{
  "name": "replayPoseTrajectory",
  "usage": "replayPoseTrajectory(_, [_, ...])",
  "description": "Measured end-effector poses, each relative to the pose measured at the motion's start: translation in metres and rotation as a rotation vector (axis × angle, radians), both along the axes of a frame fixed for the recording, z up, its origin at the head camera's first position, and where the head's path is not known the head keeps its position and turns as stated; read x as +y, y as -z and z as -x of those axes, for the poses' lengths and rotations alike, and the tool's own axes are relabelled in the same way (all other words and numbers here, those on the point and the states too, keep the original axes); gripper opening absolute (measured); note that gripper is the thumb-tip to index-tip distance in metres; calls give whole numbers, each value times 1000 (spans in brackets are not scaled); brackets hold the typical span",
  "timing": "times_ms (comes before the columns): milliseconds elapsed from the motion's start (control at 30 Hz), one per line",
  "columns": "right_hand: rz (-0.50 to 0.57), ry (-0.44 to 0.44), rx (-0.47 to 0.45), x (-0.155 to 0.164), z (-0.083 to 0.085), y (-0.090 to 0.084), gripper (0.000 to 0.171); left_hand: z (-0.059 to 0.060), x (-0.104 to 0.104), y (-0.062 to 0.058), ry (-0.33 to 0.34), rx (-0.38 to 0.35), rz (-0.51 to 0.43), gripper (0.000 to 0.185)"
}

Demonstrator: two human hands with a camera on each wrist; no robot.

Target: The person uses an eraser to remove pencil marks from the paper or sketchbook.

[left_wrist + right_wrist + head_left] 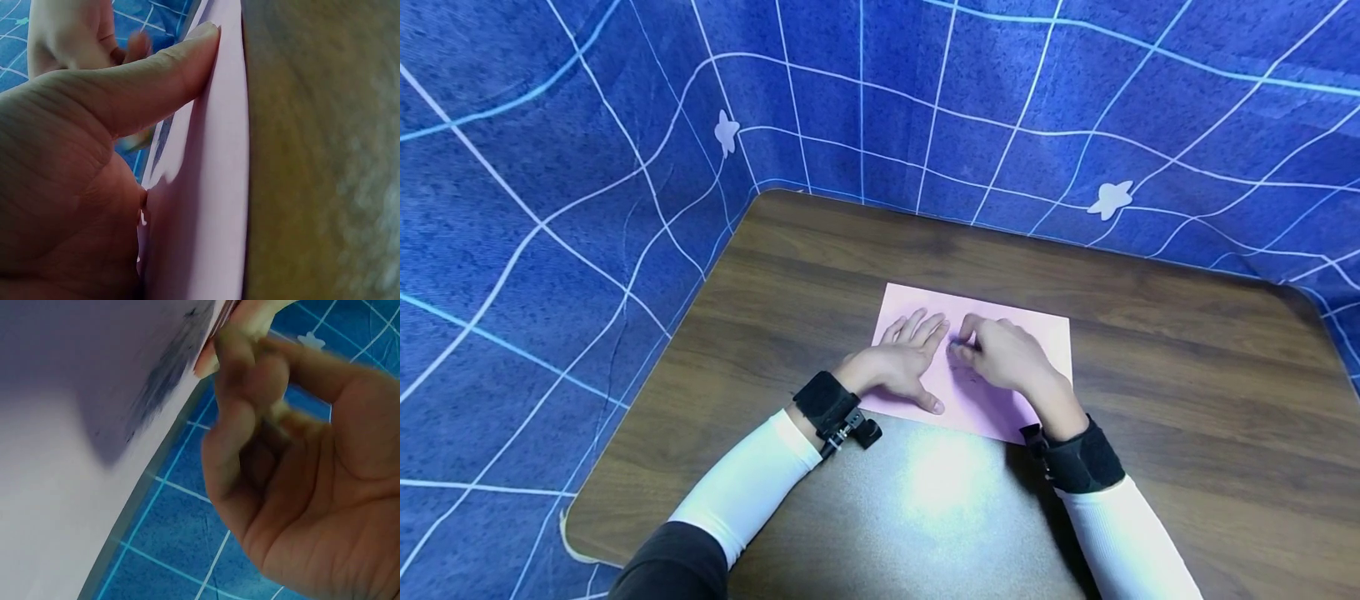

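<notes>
A sheet of pink paper (977,304) lies on the brown table. My left hand (901,358) rests on its left half, fingers spread and thumb (181,69) pressing near the front edge. Above the middle of the sheet, my right hand (1003,350) has its fingers curled together, pinching a small blurred thing (134,140); its kind is hidden by the fingers. A dark, streaky smudge (165,375) marks the paper beside the right fingertips. In the right wrist view, the right hand (300,456) shows palm and bent fingers, blurred at the tips.
The wooden table (1187,400) extends around the paper on all sides. Blue cloth (1000,100) with white grid lines and star shapes hangs behind and to the left. Both wrists wear black straps (829,406) with small cameras over white sleeves.
</notes>
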State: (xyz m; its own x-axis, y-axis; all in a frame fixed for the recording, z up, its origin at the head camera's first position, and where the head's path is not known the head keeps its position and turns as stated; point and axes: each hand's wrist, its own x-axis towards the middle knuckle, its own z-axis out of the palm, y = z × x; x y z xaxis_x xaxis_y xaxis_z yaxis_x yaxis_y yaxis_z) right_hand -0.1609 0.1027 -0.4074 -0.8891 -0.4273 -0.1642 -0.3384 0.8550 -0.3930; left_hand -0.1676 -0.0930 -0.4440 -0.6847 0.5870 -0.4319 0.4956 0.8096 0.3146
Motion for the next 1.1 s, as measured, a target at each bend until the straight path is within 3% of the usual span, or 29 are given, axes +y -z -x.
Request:
replayPoseTrajectory(133, [-11, 82, 25, 0, 3, 0, 26, 0, -1, 0, 4, 11, 7, 132])
replayPoseTrajectory(433, [27, 54, 89, -13, 0, 10, 23, 0, -3, 0, 2, 11, -21, 131])
replayPoseTrajectory(600, [50, 18, 124, -15, 0, 15, 11, 1, -3, -1, -3, 1, -21, 130])
replayPoseTrajectory(733, [67, -26, 101, -14, 0, 12, 5, 1, -2, -1, -6, -4, -14, 129])
replayPoseTrajectory(933, [65, -126, -22, -9, -2, 4, 2, 1, -2, 0, -3, -16, -12, 131])
replayPoseTrajectory(1100, [60, -192, -94, -6, -3, 3, 10, 1, -1, 0, 16, -9, -8, 133])
